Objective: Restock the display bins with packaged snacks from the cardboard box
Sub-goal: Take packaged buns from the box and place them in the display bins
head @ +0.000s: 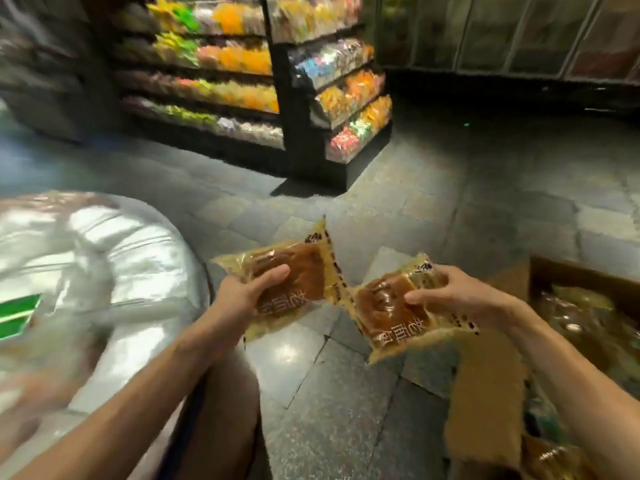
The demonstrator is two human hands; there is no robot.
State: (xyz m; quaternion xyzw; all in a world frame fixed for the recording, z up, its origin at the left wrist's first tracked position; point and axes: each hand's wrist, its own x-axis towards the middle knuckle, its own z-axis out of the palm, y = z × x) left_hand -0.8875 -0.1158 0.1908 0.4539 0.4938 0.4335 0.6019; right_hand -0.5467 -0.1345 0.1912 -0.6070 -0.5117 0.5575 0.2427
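Note:
My left hand (242, 296) grips a yellow-wrapped brown bread packet (298, 275), thumb on top. My right hand (450, 292) grips a second, similar bread packet (388, 313), and the two packets almost touch at their corners above the floor. The open cardboard box (568, 275) stands at the right edge with more yellow packets (588, 323) inside. A clear display bin (86, 265), blurred and shiny, fills the left side beside my left arm.
A black shelf unit (298, 140) with tiers of colourful wrapped sweets stands ahead on the grey tiled floor (415, 209). Glass-fronted cabinets (519, 39) line the back right. My knee (221, 403) shows below my left arm. A box flap (485, 393) lies at the right.

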